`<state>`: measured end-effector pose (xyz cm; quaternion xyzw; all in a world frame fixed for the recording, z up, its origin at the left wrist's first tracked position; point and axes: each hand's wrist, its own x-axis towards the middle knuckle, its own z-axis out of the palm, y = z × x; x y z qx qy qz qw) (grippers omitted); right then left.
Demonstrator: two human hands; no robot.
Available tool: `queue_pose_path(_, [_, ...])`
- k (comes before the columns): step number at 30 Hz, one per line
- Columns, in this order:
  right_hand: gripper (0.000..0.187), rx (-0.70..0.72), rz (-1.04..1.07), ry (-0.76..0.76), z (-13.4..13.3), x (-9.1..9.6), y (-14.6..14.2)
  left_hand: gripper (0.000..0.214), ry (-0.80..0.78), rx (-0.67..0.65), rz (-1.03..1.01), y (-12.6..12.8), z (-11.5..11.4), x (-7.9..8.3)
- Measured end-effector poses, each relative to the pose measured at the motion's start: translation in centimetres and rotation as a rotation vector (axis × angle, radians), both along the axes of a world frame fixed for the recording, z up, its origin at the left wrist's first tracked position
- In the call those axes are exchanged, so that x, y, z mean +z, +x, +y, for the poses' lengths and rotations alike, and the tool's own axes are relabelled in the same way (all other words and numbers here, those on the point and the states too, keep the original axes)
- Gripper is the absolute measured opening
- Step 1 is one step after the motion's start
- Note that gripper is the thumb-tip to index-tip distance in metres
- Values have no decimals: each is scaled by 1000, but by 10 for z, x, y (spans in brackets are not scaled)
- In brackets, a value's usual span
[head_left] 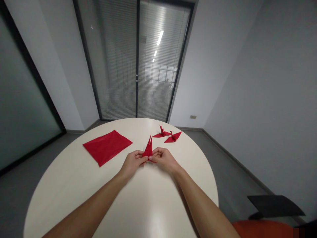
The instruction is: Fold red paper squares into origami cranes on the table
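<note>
Between my two hands is a folded piece of red origami paper point(148, 149), with two narrow points standing up and away from me. My left hand point(134, 162) pinches its lower left side, thumb on top. On the lower right side my right hand point(163, 158) pinches it too, the thumbs nearly meeting at the bottom edge. The fingers hide part of the paper's lower end. Just beyond my right hand, two finished red paper cranes point(162, 133) point(173, 137) sit close together on the table.
A round white table point(133, 205) fills the middle of the view. Flat red paper sheets point(107, 147) lie at its left. An orange-seated chair point(264, 229) with a black armrest point(276, 205) stands at lower right. Behind the table is a glass partition point(119, 66) with blinds.
</note>
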<state>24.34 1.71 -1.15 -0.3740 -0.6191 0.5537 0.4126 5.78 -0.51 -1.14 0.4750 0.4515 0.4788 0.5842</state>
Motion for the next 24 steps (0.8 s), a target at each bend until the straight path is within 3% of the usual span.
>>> queue_pose_path(14, [37, -29, -87, 46, -2, 3, 1, 50, -31, 0, -14, 0, 1, 0])
queue_pose_path(24, [40, 39, -91, 48, -3, 2, 2, 45, -7, -27, -1, 1, 3, -2])
